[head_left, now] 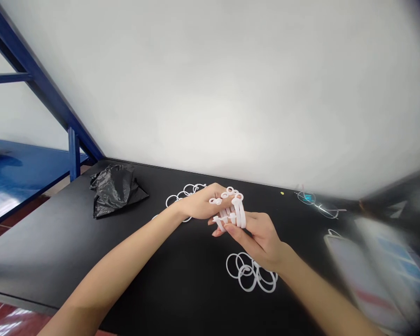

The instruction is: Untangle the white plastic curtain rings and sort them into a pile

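Over the middle of a black table [56, 242], my left hand [201, 205] and my right hand [257, 235] meet around a bunch of white plastic rings with small eyelets [233, 210]. My left hand's fingers are curled, with several of these rings threaded on them. The fingers of my right hand pinch the same bunch from below. One pile of loose white rings [251, 273] lies on the table just under my right wrist. Another pile of rings [182, 196] lies behind my left hand.
A crumpled black plastic bag [115, 189] lies at the table's far left. A pair of glasses [318, 203] rests near the far right edge, and blurred white and blue items [371, 261] fill the right side. A white wall rises behind; a blue metal frame [42, 88] stands left.
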The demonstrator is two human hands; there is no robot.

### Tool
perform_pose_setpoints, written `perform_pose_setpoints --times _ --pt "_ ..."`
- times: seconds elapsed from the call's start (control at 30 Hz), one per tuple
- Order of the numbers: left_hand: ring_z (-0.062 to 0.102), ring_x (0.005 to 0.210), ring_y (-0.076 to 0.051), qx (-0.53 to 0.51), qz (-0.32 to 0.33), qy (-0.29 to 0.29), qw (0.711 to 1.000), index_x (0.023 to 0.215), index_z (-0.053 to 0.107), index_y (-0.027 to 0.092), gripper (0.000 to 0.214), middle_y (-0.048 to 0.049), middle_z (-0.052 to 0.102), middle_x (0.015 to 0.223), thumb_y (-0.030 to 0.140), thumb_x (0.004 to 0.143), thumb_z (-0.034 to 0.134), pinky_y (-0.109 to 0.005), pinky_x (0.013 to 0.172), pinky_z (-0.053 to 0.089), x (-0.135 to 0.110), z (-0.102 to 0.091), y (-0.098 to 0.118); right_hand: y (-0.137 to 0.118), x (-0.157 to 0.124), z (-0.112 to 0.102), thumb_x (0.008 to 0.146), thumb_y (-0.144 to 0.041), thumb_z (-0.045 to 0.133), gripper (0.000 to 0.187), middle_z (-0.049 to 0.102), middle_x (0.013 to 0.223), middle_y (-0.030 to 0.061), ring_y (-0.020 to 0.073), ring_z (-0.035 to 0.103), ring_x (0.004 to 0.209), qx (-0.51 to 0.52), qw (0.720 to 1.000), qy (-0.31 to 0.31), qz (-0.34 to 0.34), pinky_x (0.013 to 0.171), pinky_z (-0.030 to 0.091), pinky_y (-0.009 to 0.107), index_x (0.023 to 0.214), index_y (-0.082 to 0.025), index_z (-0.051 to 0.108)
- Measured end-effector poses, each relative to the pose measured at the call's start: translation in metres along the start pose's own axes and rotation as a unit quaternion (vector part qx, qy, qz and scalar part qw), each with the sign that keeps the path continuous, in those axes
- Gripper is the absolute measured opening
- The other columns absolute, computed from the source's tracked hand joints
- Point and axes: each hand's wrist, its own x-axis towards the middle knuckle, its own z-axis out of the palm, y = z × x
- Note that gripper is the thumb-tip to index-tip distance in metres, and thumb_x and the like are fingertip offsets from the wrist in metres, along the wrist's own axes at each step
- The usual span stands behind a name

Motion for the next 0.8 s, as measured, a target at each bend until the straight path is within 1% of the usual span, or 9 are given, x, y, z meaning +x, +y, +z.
perform_pose_setpoints --times 0.1,0.2,0.27,0.33,0.47,0.53,0.6,0.7,0.8 --pt "0.049 0.041 -0.006 -0.017 -0.004 -0.005 1.000 0.070 0.058 0.012 0.035 -0.0003 0.058 0.054 0.033 0.096 0.050 -0.016 0.039 0.039 -0.003 0.000 0.010 -0.005 0.002 0.000 0.099 -0.019 0.047 0.029 0.075 0.082 0.0078 0.0179 0.072 0.080 0.029 0.999 0.005 0.017 0.081 0.059 0.033 0.091 -0.013 0.074" --pt "0.051 0.042 -0.006 0.022 0.003 0.006 1.000 0.083 0.062 0.012 0.021 0.0019 0.059 0.056 0.024 0.094 0.050 -0.016 0.042 0.041 -0.006 0.001 0.021 -0.008 0.004 0.000 0.100 -0.026 0.045 0.033 0.074 0.079 0.0072 0.0188 0.071 0.083 0.054 0.998 0.020 0.035 0.082 0.059 0.034 0.090 -0.014 0.074" --pt "0.055 0.047 -0.008 0.101 0.017 0.026 0.994 0.096 0.064 0.013 0.017 0.0020 0.062 0.059 0.017 0.092 0.048 -0.017 0.048 0.044 -0.009 0.001 0.026 -0.008 0.006 -0.001 0.101 -0.033 0.043 0.038 0.074 0.080 0.0079 0.0188 0.071 0.082 0.091 0.995 0.025 0.044 0.079 0.059 0.033 0.089 -0.014 0.073" --pt "0.058 0.053 -0.009 0.205 0.030 0.047 0.977 0.105 0.064 0.014 0.023 0.0017 0.066 0.063 0.010 0.089 0.048 -0.018 0.053 0.045 -0.011 0.002 0.031 -0.009 0.008 -0.002 0.103 -0.038 0.038 0.045 0.075 0.082 0.0088 0.0180 0.071 0.078 0.135 0.987 0.017 0.079 0.074 0.059 0.031 0.085 -0.014 0.072" --pt "0.055 0.053 -0.010 0.372 0.021 0.063 0.926 0.101 0.062 0.012 0.025 0.0006 0.065 0.064 0.003 0.083 0.047 -0.020 0.053 0.039 -0.014 0.005 0.039 -0.013 0.010 -0.004 0.104 -0.036 0.032 0.052 0.075 0.074 0.0085 0.0164 0.072 0.068 0.179 0.969 -0.017 0.168 0.065 0.059 0.027 0.084 -0.012 0.073" --pt "0.052 0.050 -0.010 0.408 0.017 0.062 0.911 0.095 0.061 0.012 0.019 0.0011 0.063 0.061 0.004 0.084 0.047 -0.020 0.051 0.036 -0.016 0.006 0.042 -0.015 0.010 -0.005 0.104 -0.035 0.033 0.050 0.076 0.076 0.0090 0.0167 0.072 0.070 0.179 0.970 -0.023 0.164 0.065 0.058 0.027 0.088 -0.012 0.074" --pt "0.049 0.048 -0.009 0.422 0.018 0.059 0.905 0.090 0.058 0.013 0.013 0.0020 0.060 0.059 0.007 0.089 0.046 -0.019 0.049 0.033 -0.016 0.006 0.043 -0.015 0.009 -0.006 0.104 -0.032 0.034 0.046 0.076 0.083 0.0093 0.0170 0.072 0.076 0.166 0.976 -0.026 0.136 0.066 0.058 0.027 0.090 -0.014 0.073" --pt "0.049 0.049 -0.008 0.399 0.029 0.059 0.915 0.085 0.054 0.014 0.019 0.0015 0.060 0.061 0.017 0.097 0.040 -0.019 0.051 0.035 -0.015 0.006 0.043 -0.016 0.007 -0.006 0.104 -0.026 0.035 0.040 0.076 0.091 0.0085 0.0167 0.071 0.083 0.137 0.987 -0.029 0.084 0.071 0.058 0.027 0.093 -0.016 0.073" --pt "0.052 0.053 -0.009 0.347 0.052 0.055 0.935 0.083 0.054 0.014 0.023 0.0001 0.063 0.063 0.020 0.100 0.040 -0.019 0.054 0.037 -0.014 0.007 0.044 -0.015 0.005 -0.005 0.103 -0.023 0.036 0.038 0.075 0.091 0.0079 0.0163 0.070 0.085 0.114 0.991 -0.029 0.061 0.072 0.057 0.027 0.094 -0.017 0.072"
